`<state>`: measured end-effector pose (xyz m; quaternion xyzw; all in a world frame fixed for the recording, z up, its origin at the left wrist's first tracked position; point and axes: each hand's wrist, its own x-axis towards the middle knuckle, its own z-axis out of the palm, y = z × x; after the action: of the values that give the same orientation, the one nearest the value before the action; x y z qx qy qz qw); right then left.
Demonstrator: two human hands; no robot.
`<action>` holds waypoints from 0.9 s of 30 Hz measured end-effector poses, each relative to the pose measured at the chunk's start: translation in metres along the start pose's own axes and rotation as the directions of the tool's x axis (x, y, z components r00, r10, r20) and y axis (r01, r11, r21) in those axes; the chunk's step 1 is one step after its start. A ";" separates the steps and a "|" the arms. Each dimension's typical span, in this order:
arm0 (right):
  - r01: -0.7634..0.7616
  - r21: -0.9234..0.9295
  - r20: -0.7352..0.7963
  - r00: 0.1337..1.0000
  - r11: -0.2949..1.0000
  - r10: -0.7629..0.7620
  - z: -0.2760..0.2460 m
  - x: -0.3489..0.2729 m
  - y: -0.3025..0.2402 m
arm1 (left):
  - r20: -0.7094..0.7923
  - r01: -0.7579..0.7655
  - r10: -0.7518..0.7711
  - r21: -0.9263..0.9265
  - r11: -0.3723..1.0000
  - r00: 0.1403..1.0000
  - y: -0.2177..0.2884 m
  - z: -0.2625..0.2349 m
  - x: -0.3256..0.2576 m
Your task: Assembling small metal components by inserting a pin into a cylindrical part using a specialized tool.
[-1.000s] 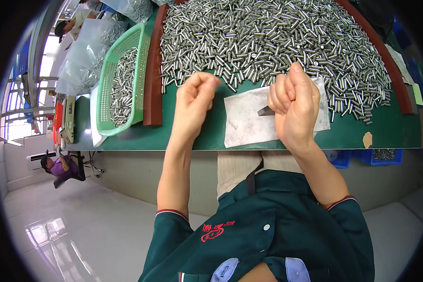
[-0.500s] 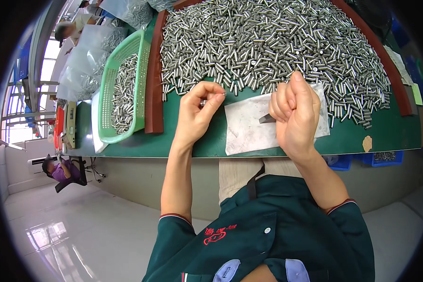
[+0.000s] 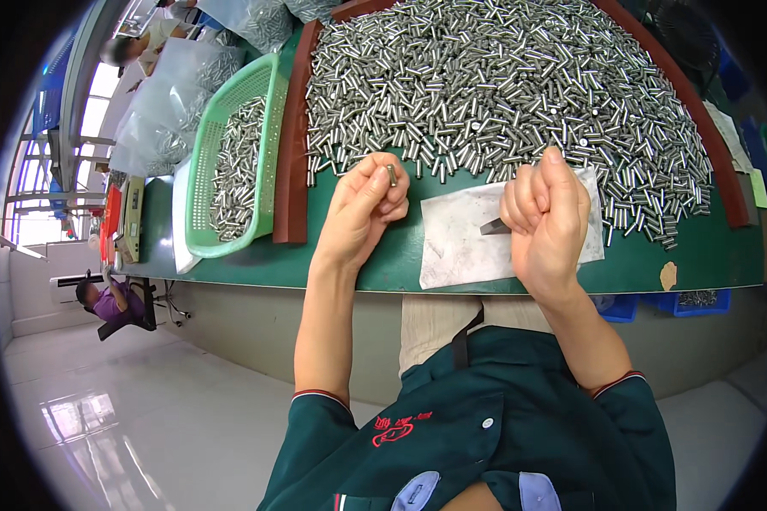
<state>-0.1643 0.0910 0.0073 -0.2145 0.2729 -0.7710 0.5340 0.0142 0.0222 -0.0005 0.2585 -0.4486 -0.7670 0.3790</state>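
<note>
A short metal pin [image 3: 392, 175] is pinched between the thumb and forefinger of my left hand [image 3: 358, 204], its other fingers curled in. My right hand [image 3: 550, 217] is closed in a fist, thumb up, around a dark flat tool [image 3: 492, 227]. Only the tool's angled end shows past the fingers, so its kind is hidden. Beneath the right hand lies a smudged white cloth [image 3: 456, 243] on the green table [image 3: 383, 260]. Beyond both hands spreads a large heap of short silver metal pins [image 3: 503, 85].
Red-brown rails [image 3: 291, 170] border the heap. Left of it stands a green plastic basket [image 3: 198, 183] holding more pins, with clear bags [image 3: 158, 111] of metal parts behind. Blue bins [image 3: 699, 300] sit below the table's right side. A seated person [image 3: 115, 302] is farther left.
My left hand has turned, bringing the pin into plain view at its fingertips. My right hand keeps its grip on the dark tool, slightly lower. The whole view has shifted a little.
</note>
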 end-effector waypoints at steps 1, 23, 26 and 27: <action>0.001 0.003 0.003 1.000 1.000 -0.001 0.000 0.000 0.000 | 0.001 0.032 -0.032 -0.105 0.994 0.999 0.001 -0.001 0.001; -0.012 -0.011 0.005 1.000 1.000 0.012 -0.002 0.000 0.000 | -0.312 -0.080 0.141 0.201 0.976 0.939 0.001 -0.005 0.001; -0.015 -0.003 0.016 1.000 1.000 0.015 -0.002 0.001 0.002 | -0.247 -0.033 0.475 0.861 0.507 0.844 -0.009 0.005 0.006; -0.015 -0.004 0.015 1.000 1.000 0.015 -0.002 0.000 0.002 | -0.208 0.010 0.472 0.922 0.388 0.857 -0.010 0.006 0.008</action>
<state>-0.1643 0.0906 0.0050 -0.2191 0.2719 -0.7648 0.5415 0.0015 0.0218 -0.0069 0.5183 -0.7212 -0.2627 0.3773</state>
